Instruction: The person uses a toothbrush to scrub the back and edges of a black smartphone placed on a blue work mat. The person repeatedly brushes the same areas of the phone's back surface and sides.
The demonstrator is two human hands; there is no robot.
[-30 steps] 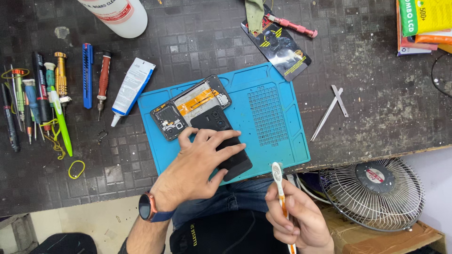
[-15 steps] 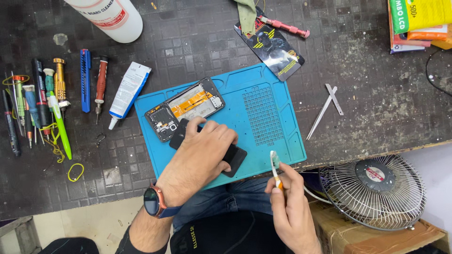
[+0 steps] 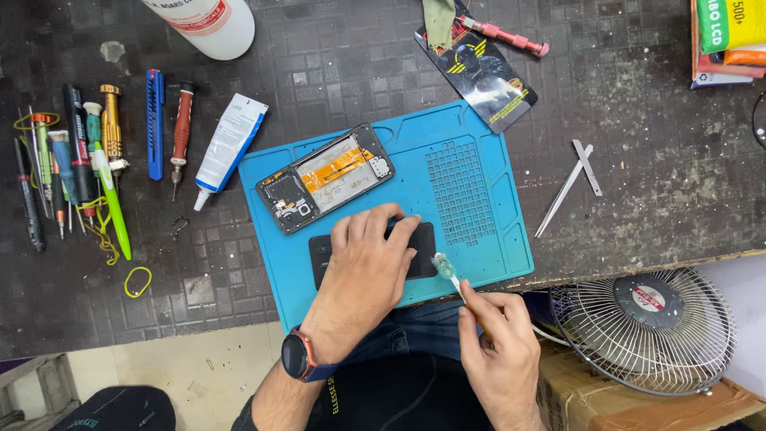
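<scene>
Now at dark gridded bench (image 3: 638, 104), blue mat (image 3: 471, 144) at front edge. My left hand (image 3: 363, 267) flat on black panel (image 3: 421, 247) on mat. My right hand (image 3: 495, 343) clamped on brush (image 3: 445, 270), bristles at panel's right end. Opened phone (image 3: 327, 177) just behind. Tools (image 3: 88, 160) left, fan (image 3: 642, 331) lower right.

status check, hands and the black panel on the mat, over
Left hand pressed flat on black phone panel on blue mat. Right hand holds small brush, bristles at panel's right edge. Opened phone just behind, clear.
</scene>
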